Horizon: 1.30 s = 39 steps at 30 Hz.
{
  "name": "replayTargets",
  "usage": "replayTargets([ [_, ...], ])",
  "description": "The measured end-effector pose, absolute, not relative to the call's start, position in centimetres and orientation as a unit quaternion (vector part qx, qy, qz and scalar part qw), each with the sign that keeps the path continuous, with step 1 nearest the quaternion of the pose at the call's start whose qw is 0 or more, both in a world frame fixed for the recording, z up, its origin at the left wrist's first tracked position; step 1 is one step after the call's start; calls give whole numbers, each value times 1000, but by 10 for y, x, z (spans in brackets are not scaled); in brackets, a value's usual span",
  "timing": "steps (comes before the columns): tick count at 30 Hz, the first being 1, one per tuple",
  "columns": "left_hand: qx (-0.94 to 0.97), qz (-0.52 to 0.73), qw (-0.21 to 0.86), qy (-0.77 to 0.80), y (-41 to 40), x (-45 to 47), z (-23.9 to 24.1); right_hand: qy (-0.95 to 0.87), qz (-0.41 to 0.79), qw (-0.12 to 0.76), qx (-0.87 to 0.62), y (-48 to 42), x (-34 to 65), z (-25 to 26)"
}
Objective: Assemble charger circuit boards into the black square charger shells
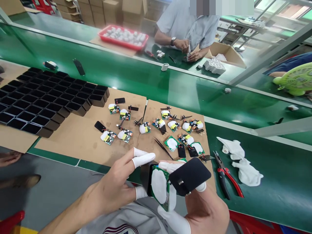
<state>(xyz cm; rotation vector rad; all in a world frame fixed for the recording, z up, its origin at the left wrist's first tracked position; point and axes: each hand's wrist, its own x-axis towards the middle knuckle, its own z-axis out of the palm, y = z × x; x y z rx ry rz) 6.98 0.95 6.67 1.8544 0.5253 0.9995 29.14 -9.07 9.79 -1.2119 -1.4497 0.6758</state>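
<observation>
My left hand (pixel 114 188), with white finger cots, grips a black housing (pixel 146 177) low in the middle of the view. My right hand (pixel 202 211), also in finger cots, pinches a green circuit board with a white pad (pixel 159 187) and a black plug cover with metal prongs (pixel 190 177). The board stands partly inside the housing. Both hands are closed on these parts above the near edge of the cardboard sheet (pixel 80 136).
Several more circuit boards (pixel 170 125) and black covers lie on the cardboard. Rows of black housings (pixel 44 100) stand at the left. Tweezers (pixel 162 148), red-handled pliers (pixel 227 177) and white gloves (pixel 240 162) lie on the green belt (pixel 280 169). A co-worker's hands (pixel 187 48) work across it.
</observation>
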Motion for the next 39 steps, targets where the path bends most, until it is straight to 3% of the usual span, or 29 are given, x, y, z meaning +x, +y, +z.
replayTargets([
  [9, 759, 392, 471, 221, 7, 70, 65, -634, 258, 503, -528, -89, 293, 101],
  [39, 748, 398, 482, 222, 1, 72, 65, -628, 277, 511, -518, -100, 290, 86],
])
